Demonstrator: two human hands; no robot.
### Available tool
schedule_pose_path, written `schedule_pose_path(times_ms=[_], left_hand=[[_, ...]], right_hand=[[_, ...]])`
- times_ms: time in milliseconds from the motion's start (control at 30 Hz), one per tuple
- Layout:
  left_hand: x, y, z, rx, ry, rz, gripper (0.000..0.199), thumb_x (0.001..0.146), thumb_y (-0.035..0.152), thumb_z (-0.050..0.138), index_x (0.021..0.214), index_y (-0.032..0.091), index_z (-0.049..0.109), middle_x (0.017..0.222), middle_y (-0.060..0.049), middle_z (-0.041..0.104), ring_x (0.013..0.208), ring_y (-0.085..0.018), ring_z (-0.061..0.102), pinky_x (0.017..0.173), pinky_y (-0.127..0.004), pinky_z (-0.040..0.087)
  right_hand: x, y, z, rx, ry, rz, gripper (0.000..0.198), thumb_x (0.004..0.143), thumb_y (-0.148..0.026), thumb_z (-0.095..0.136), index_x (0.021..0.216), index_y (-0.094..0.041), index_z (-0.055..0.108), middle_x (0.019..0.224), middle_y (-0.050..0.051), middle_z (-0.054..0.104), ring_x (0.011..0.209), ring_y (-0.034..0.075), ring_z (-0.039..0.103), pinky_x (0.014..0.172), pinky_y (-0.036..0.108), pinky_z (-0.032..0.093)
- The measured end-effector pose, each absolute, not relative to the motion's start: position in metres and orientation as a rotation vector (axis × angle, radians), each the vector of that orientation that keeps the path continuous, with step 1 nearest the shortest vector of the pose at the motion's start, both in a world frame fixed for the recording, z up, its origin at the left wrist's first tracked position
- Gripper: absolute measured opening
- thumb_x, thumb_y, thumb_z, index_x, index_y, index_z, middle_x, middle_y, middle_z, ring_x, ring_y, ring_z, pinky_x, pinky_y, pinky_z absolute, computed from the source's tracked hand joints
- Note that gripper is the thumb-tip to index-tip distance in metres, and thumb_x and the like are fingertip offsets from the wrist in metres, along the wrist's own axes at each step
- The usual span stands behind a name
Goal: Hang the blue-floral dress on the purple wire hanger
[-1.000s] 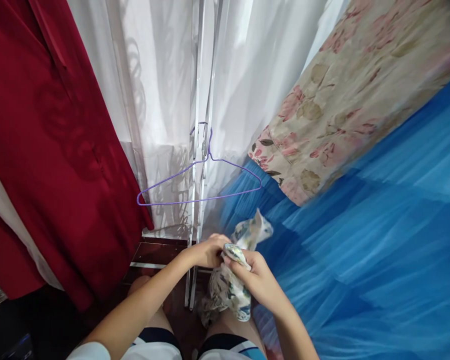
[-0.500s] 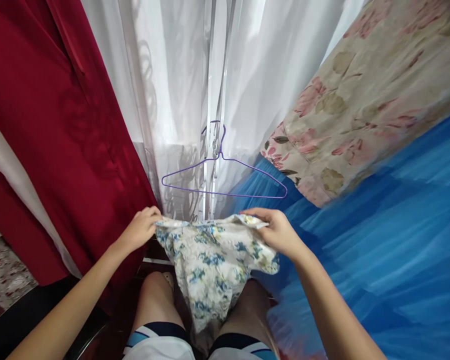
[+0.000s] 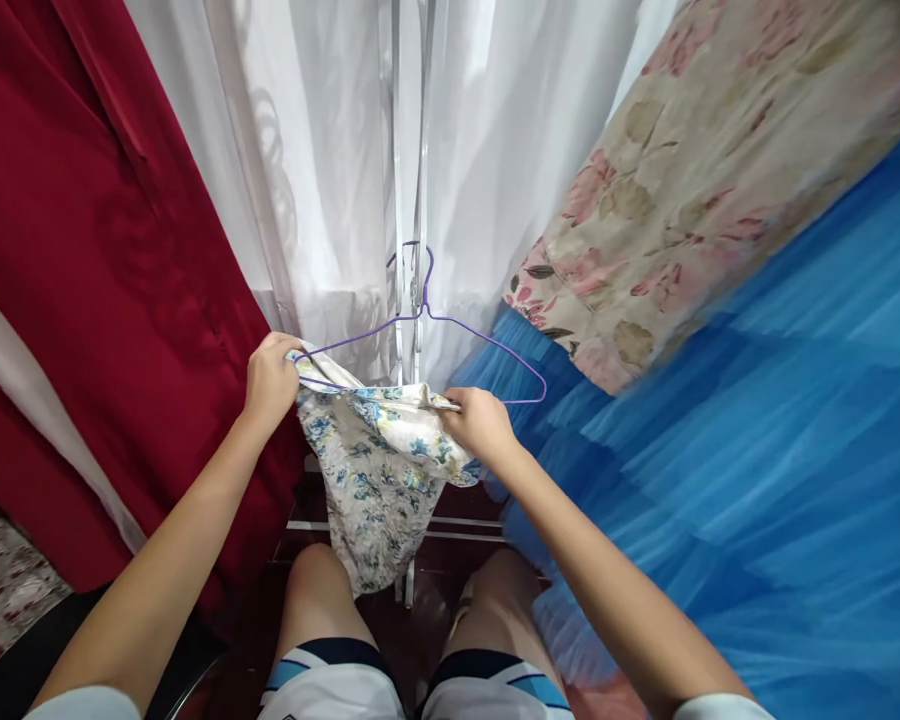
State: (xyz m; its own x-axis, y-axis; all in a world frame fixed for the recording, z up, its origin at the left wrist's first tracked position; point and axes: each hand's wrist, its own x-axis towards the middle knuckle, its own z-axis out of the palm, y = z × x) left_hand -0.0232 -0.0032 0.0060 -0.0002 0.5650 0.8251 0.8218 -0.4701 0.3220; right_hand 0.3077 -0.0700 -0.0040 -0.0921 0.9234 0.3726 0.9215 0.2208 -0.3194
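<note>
A white garment with a blue floral print [image 3: 379, 480] hangs stretched between my two hands; its exact kind is hard to tell from its folds. My left hand [image 3: 271, 380] grips its upper left edge, right at the left end of a purple hanger [image 3: 487, 345]. That end of the hanger sits inside the garment's opening. Bunched cloth at the upper right edge is pinched in my right hand [image 3: 480, 415], just below the hanger's bottom bar. The hanger's right end is bare. Its hook hangs at the white metal stand [image 3: 409, 190].
A red dress [image 3: 142, 280] hangs on the left. White curtain-like cloth [image 3: 322, 170] lies behind the stand. To the right hang a pink floral cloth [image 3: 645, 210] and blue tulle [image 3: 757, 420]. A black seat [image 3: 52, 660] is at lower left, near my legs.
Both hands have lifted the garment up to the hanger. Its left side now surrounds the hanger's left end, and my right hand has come in leftward, bunching the cloth.
</note>
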Motion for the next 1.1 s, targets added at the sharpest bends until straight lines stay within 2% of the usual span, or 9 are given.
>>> schedule_pose_path(times_ms=[100, 267, 467, 733, 833, 933, 1100], left_hand=[[-0.029, -0.015, 0.008, -1.898, -1.374, -1.595, 0.039, 0.072, 0.003, 0.040, 0.091, 0.015, 0.071, 0.101, -0.009, 0.068, 0.098, -0.022, 0.064, 0.091, -0.031, 0.050], [-0.051, -0.035, -0.006, -1.954, -1.483, -1.493, 0.038, 0.074, 0.005, 0.041, 0.091, 0.017, 0.073, 0.102, -0.007, 0.070, 0.097, -0.022, 0.065, 0.090, -0.031, 0.051], [-0.047, -0.047, 0.000, -1.955, -1.487, -1.421, 0.044, 0.075, 0.005, 0.040, 0.101, 0.018, 0.074, 0.112, -0.006, 0.068, 0.104, -0.022, 0.065, 0.094, -0.030, 0.050], [-0.049, -0.018, 0.008, -2.167, -2.010, -0.837, 0.047, 0.070, 0.007, 0.045, 0.098, 0.024, 0.079, 0.108, -0.006, 0.074, 0.106, -0.030, 0.067, 0.088, -0.036, 0.051], [-0.044, -0.017, 0.012, -2.127, -1.841, -0.969, 0.047, 0.076, 0.009, 0.043, 0.106, 0.021, 0.077, 0.116, -0.009, 0.071, 0.110, -0.029, 0.065, 0.094, -0.036, 0.050], [-0.025, -0.016, 0.019, -2.176, -1.686, -1.130, 0.049, 0.084, 0.013, 0.040, 0.122, 0.019, 0.071, 0.123, -0.010, 0.068, 0.115, -0.029, 0.063, 0.099, -0.037, 0.048], [0.025, -0.017, 0.028, -2.431, -1.411, -1.350, 0.054, 0.088, 0.010, 0.037, 0.137, 0.018, 0.060, 0.137, -0.006, 0.062, 0.128, -0.022, 0.056, 0.109, -0.035, 0.042]], right_hand=[[0.304, -0.072, -0.006, -1.696, -1.981, 0.015, 0.022, 0.086, -0.031, 0.054, 0.084, -0.022, 0.075, 0.082, 0.009, 0.076, 0.078, 0.023, 0.068, 0.058, 0.029, 0.028], [0.306, -0.070, -0.006, -1.684, -1.962, 0.055, 0.024, 0.087, -0.031, 0.053, 0.078, -0.021, 0.072, 0.076, 0.008, 0.074, 0.075, 0.022, 0.065, 0.057, 0.028, 0.027], [0.309, -0.073, -0.008, -1.643, -1.943, 0.087, 0.024, 0.087, -0.033, 0.053, 0.078, -0.022, 0.072, 0.073, 0.006, 0.073, 0.071, 0.020, 0.064, 0.057, 0.028, 0.028], [0.308, -0.081, -0.011, -1.628, -1.872, 0.077, 0.022, 0.084, -0.028, 0.053, 0.075, -0.020, 0.071, 0.071, 0.007, 0.072, 0.070, 0.020, 0.063, 0.057, 0.027, 0.028], [0.305, -0.083, -0.012, -1.626, -1.887, 0.087, 0.021, 0.084, -0.027, 0.053, 0.075, -0.021, 0.072, 0.071, 0.007, 0.072, 0.070, 0.020, 0.064, 0.058, 0.027, 0.029], [0.303, -0.084, -0.013, -1.621, -1.898, 0.096, 0.022, 0.084, -0.029, 0.053, 0.075, -0.021, 0.072, 0.073, 0.007, 0.074, 0.072, 0.021, 0.065, 0.058, 0.027, 0.030], [0.303, -0.084, -0.015, -1.609, -1.907, 0.143, 0.022, 0.083, -0.025, 0.054, 0.081, -0.020, 0.075, 0.076, 0.008, 0.075, 0.074, 0.022, 0.066, 0.060, 0.027, 0.033]])
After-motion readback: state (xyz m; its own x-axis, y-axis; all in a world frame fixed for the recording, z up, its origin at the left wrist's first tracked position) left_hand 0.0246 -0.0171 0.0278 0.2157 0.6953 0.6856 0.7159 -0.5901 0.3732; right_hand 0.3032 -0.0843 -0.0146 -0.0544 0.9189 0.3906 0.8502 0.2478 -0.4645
